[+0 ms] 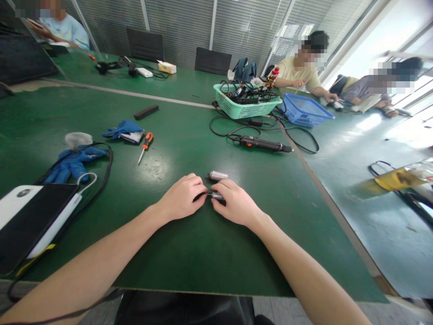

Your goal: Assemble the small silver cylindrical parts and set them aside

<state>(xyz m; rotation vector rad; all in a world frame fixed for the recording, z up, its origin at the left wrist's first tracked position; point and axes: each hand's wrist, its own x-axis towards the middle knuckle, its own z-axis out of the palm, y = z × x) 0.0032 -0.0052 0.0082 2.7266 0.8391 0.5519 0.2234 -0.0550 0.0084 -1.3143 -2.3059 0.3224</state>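
Observation:
Both my hands rest on the green table (203,253), fingers curled toward each other. My right hand (235,203) is closed on a small silver metal cylinder (217,196). My left hand (184,196) pinches a thin dark part at the cylinder's left end; what it is I cannot make out. A second small silver cylinder (218,175) lies on the table just beyond my right hand's knuckles, untouched.
An orange-handled screwdriver (145,146) and blue gloves (76,162) lie at the left, beside a phone on a white power bank (30,221). A black electric screwdriver (262,144), green basket (245,106) and blue basket (304,109) sit farther back. Three people sit at the far side.

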